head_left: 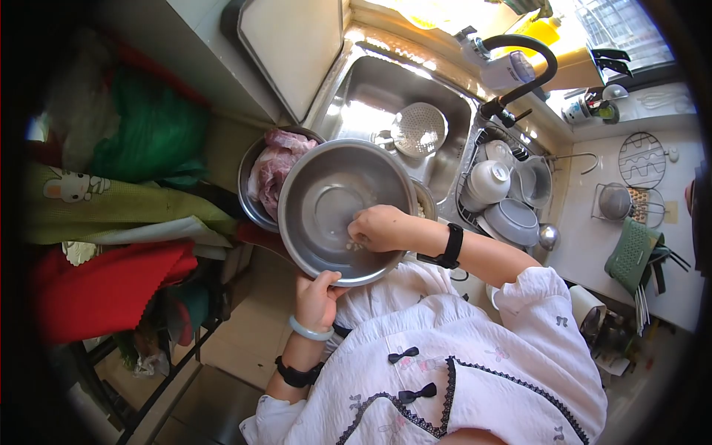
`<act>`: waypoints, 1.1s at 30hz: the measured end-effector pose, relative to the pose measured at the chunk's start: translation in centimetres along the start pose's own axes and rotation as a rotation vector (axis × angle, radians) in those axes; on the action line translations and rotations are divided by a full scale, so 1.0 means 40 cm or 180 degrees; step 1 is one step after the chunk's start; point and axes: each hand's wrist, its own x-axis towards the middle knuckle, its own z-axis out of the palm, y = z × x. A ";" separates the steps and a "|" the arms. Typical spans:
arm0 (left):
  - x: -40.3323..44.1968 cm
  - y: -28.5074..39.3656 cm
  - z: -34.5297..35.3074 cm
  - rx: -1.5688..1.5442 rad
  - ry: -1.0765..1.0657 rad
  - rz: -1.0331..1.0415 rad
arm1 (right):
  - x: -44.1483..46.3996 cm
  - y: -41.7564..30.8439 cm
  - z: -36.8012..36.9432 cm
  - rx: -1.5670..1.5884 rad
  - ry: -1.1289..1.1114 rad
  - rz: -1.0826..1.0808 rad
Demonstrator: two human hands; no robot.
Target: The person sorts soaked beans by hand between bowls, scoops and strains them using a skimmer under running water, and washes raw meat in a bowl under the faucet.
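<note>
A wide stainless steel bowl (300, 204) is tilted in front of my body at the sink's near edge. My left hand (317, 302) grips its lower rim, thumb over the edge. Inside the bowl is my right hand (378, 228), its fingers curled together near the inner wall. Small pale bits (354, 246) show beneath those fingertips; I cannot make out what they are. Behind the bowl, on the left, a second metal bowl (249, 202) holds raw meat (276, 169). Part of another container (426, 199) peeks out at the right of the bowl.
A perforated metal strainer (420, 129) lies in the sink (371, 70) under a black faucet (552, 63). To the right, a dish rack (463, 211) carries white bowls (489, 180). Bags and a red cloth (111, 289) crowd the left side; a board (289, 52) leans behind.
</note>
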 end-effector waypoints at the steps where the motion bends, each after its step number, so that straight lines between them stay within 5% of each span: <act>1: 0.000 0.001 0.003 0.0000 0.0016 0.0000 | -0.001 -0.001 -0.004 0.0087 0.0009 -0.0009; 14: 0.002 0.001 -0.002 0.0030 -0.0020 0.0004 | -0.075 -0.001 -0.132 0.1044 0.0617 -0.0372; 33: 0.009 0.019 -0.017 -0.0025 -0.0034 0.0133 | -0.225 0.008 -0.198 0.0334 0.0472 0.0124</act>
